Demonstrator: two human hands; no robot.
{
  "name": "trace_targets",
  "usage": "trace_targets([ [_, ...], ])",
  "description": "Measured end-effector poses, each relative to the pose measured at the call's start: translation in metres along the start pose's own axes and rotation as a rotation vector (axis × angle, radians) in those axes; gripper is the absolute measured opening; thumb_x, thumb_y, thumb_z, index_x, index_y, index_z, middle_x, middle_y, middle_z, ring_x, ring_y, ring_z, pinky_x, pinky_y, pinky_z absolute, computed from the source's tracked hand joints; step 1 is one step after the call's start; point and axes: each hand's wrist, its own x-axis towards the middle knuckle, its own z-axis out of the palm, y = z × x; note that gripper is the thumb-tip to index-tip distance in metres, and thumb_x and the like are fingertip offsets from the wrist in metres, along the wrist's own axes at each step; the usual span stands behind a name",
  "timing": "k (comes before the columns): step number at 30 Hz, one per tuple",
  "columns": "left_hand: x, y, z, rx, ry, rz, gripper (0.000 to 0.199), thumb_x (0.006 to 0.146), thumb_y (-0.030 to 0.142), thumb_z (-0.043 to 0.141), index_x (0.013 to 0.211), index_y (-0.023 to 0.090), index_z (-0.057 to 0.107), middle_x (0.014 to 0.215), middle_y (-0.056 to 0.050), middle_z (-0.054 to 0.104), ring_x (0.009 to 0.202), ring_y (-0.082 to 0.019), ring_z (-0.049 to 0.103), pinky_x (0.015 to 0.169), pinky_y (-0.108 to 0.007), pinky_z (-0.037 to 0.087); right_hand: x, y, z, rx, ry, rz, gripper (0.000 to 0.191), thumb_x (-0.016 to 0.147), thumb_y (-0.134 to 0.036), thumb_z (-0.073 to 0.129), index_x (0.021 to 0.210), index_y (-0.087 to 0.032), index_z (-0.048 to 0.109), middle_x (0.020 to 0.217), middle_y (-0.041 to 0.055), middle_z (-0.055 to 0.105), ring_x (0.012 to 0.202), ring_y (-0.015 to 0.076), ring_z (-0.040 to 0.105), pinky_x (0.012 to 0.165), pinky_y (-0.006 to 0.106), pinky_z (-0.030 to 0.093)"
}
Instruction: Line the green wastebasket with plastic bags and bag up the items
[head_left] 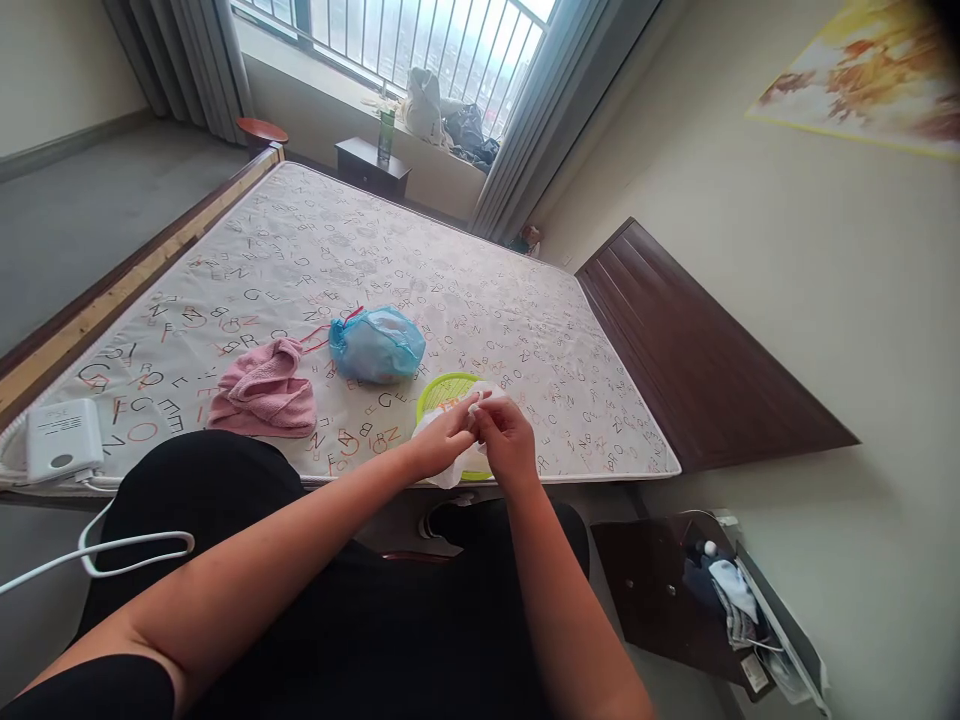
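Note:
My left hand [444, 438] and my right hand [510, 440] meet over a lime-green basket [429, 392] near the mattress edge. Between their closed fingertips shows a small white piece [473, 409], too small to name. A thin white plastic bag [448, 474] with orange print lies over the basket, partly under both hands. To the left sits a tied blue translucent bag [379, 345] with red strings and something pale inside. A crumpled pink towel [264, 392] lies farther left.
The letter-printed mattress [420, 270] fills the middle, with a dark headboard [697, 370] on the right. A white box-like device [64, 440] with a cable lies at the left corner. A nightstand [675, 590] with cloths stands lower right. A green glass vase [385, 138] is by the window.

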Motion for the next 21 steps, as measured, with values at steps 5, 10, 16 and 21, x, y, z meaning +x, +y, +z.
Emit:
trace_targets([
  [5,0.002,0.003,-0.014,0.086,-0.105,0.066,0.061,0.083,0.027,0.069,0.143,0.02,0.062,0.141,-0.014,0.064,0.131,-0.032,0.06,0.111,-0.044,0.049,-0.006,-0.005,-0.005,0.103,-0.083,0.054,0.025,0.095,-0.046,0.065,0.101,-0.023,0.073,0.095,0.0035,0.074,0.09,0.0195,0.07,0.085,0.033,0.057],
  [10,0.001,0.007,-0.016,0.163,-0.231,0.096,0.045,0.087,0.029,0.069,0.13,0.021,0.07,0.126,-0.011,0.072,0.121,-0.029,0.065,0.104,-0.038,0.052,-0.007,-0.016,-0.011,-0.011,-0.192,-0.037,0.017,0.095,-0.034,0.064,0.097,-0.026,0.079,0.103,0.0042,0.075,0.103,0.021,0.068,0.096,0.036,0.053],
  [16,-0.001,0.001,-0.006,0.193,-0.223,0.038,0.037,0.094,0.031,0.058,0.127,0.023,0.074,0.128,-0.01,0.072,0.122,-0.029,0.064,0.106,-0.039,0.05,-0.003,-0.016,-0.014,-0.227,-0.011,-0.135,0.012,0.087,-0.033,0.074,0.095,-0.025,0.078,0.103,0.0058,0.068,0.101,0.0217,0.063,0.088,0.035,0.051],
  [21,-0.004,0.007,-0.011,0.147,-0.279,-0.033,0.041,0.1,0.044,0.053,0.126,0.02,0.074,0.077,-0.003,0.069,0.072,-0.017,0.062,0.071,-0.027,0.052,0.003,-0.009,-0.032,-0.308,-0.026,-0.12,0.024,0.097,-0.039,0.06,0.1,-0.022,0.076,0.105,0.0083,0.069,0.1,0.022,0.063,0.083,0.034,0.05],
])
